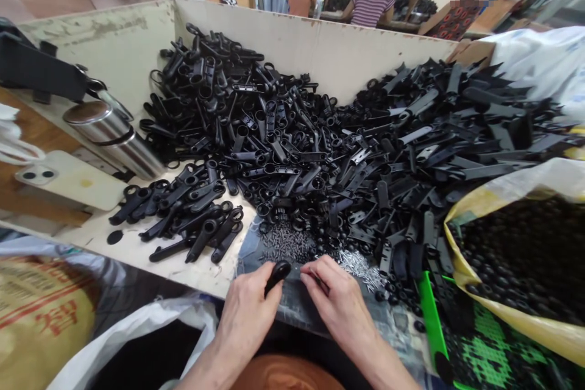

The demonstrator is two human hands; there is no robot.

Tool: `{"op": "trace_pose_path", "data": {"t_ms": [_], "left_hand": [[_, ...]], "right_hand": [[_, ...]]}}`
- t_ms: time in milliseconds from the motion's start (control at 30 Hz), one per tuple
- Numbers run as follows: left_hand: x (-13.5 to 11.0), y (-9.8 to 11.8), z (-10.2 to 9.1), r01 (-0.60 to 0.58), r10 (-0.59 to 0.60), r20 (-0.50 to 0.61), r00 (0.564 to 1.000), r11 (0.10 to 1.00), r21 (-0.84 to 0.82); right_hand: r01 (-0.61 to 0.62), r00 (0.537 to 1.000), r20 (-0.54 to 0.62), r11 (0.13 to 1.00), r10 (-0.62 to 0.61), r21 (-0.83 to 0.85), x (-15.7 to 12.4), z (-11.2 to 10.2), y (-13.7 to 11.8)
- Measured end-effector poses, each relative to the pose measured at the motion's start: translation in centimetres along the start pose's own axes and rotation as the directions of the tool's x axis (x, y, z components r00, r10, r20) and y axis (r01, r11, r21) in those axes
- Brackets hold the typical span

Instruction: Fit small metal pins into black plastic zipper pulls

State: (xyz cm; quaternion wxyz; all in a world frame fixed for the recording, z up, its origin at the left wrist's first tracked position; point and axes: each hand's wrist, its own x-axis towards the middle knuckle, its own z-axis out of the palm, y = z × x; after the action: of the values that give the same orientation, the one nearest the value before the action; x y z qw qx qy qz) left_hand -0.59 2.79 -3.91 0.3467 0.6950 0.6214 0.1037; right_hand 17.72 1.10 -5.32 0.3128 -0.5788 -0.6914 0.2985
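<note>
My left hand (249,311) is closed on a small black plastic part (277,275), held at the near edge of the work surface. My right hand (333,298) sits just right of it, fingers pinched together toward the part; what they hold is too small to see. Just beyond both hands lies a heap of small metal screws (292,244). A big pile of black plastic parts (292,134) fills the board behind. A separate small group of black parts (187,216) lies to the left.
A steel flask (114,134) and a white phone (68,180) lie at the left. A yellow bag of small black pieces (525,250) stands at right, with a green tool (432,323) beside it. Other people sit beyond the back wall (320,49).
</note>
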Motion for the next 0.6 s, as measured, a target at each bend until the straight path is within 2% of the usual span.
{"op": "trace_pose_path", "data": {"t_ms": [133, 233, 300, 367, 467, 533, 600], "left_hand": [[-0.5, -0.8, 0.2, -0.041, 0.036, 0.072, 0.997, 0.996, 0.079], [-0.7, -1.0, 0.8, -0.090, 0.085, 0.045, 0.995, 0.987, 0.134], [-0.8, -1.2, 1.1, -0.107, 0.108, -0.010, 0.994, 0.990, 0.094], [-0.9, -1.4, 1.1, -0.094, 0.090, -0.082, 0.993, 0.995, -0.046], [-0.9, -1.9, 0.6, 0.023, -0.076, -0.134, 0.988, 0.933, -0.360], [-0.9, -2.2, 0.1, 0.124, -0.200, -0.079, 0.977, 0.825, -0.552], [-1.1, -2.2, -0.3, 0.206, -0.267, 0.022, 0.964, 0.686, -0.697]], "right_hand": [[0.051, 0.998, 0.033, 0.989, -0.047, -0.141, 0.5, 0.9, 0.0], [0.045, 0.999, 0.033, 0.964, -0.037, -0.262, 0.8, 1.5, 0.1], [0.031, 0.999, 0.030, 0.949, -0.023, -0.313, 1.0, 1.9, 0.1], [0.017, 1.000, 0.022, 0.938, -0.010, -0.346, 1.0, 2.2, 0.1], [0.012, 1.000, 0.002, 0.930, -0.012, -0.367, 0.9, 2.5, 0.0], [0.030, 0.999, -0.012, 0.943, -0.036, -0.332, 0.8, 2.5, -0.1], [0.069, 0.997, -0.027, 0.967, -0.077, -0.245, 0.7, 2.2, -0.3]]}}
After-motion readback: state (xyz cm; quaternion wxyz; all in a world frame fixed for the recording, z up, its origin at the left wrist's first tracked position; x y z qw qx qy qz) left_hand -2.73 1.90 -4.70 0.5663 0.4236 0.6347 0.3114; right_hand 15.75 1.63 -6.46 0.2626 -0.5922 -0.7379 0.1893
